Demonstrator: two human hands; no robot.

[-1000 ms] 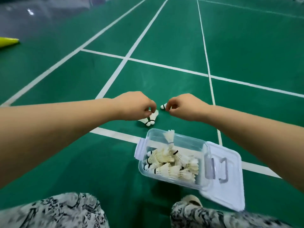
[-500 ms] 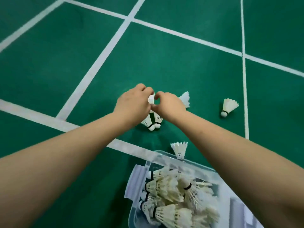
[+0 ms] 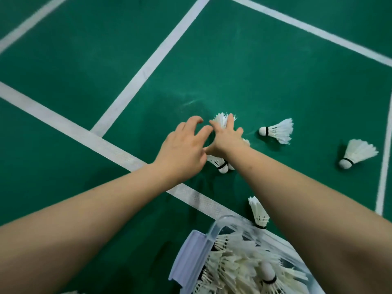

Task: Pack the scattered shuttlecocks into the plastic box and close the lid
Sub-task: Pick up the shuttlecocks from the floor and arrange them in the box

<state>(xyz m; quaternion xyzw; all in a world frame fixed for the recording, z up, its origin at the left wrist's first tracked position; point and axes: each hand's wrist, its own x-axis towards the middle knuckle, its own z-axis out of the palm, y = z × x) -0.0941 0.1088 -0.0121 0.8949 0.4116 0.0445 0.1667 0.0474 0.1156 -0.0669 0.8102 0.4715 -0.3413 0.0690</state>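
Left hand (image 3: pixel 182 151): the fingers are spread and bent, and nothing is seen held in it.
Right hand (image 3: pixel 228 141): the fingers are laid out straight on a small bunch of shuttlecocks (image 3: pixel 221 167) on the green floor (image 3: pixel 254 71).
Loose ones: a near shuttlecock (image 3: pixel 277 130) and a far shuttlecock (image 3: pixel 358 153) are seen lying to the right, apart from the hands.
Box (image 3: pixel 216 225): it is found at the bottom edge, filled with packed shuttlecocks (image 3: pixel 244 262); a last shuttlecock (image 3: pixel 257 213) is seen at its far rim.

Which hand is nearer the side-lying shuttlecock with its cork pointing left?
Right. The right hand is just left of that shuttlecock, not touching it; the left hand is farther left, beyond the right hand.
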